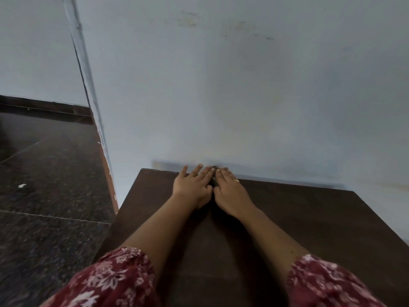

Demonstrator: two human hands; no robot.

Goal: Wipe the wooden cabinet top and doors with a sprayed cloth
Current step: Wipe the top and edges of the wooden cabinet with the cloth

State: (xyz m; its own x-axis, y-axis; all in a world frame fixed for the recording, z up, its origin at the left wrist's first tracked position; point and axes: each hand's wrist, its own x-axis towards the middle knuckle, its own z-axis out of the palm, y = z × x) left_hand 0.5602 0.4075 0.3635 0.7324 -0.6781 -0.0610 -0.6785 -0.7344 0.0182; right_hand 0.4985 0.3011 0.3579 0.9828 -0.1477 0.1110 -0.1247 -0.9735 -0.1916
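The dark brown wooden cabinet top (298, 218) fills the lower right. My left hand (192, 185) and my right hand (229, 187) lie side by side, fingers straight, at the far edge of the top against the wall. Both press flat on a small dark cloth (213, 182), which is almost wholly hidden under them; only a sliver shows between the hands. The cabinet doors are out of view.
A pale blue wall (221, 85) rises directly behind the cabinet. To the left lies a dark speckled tile floor (48, 185), with a wall corner (88, 89) and an orange skirting strip along its base. A small white scrap (22, 185) lies on the floor.
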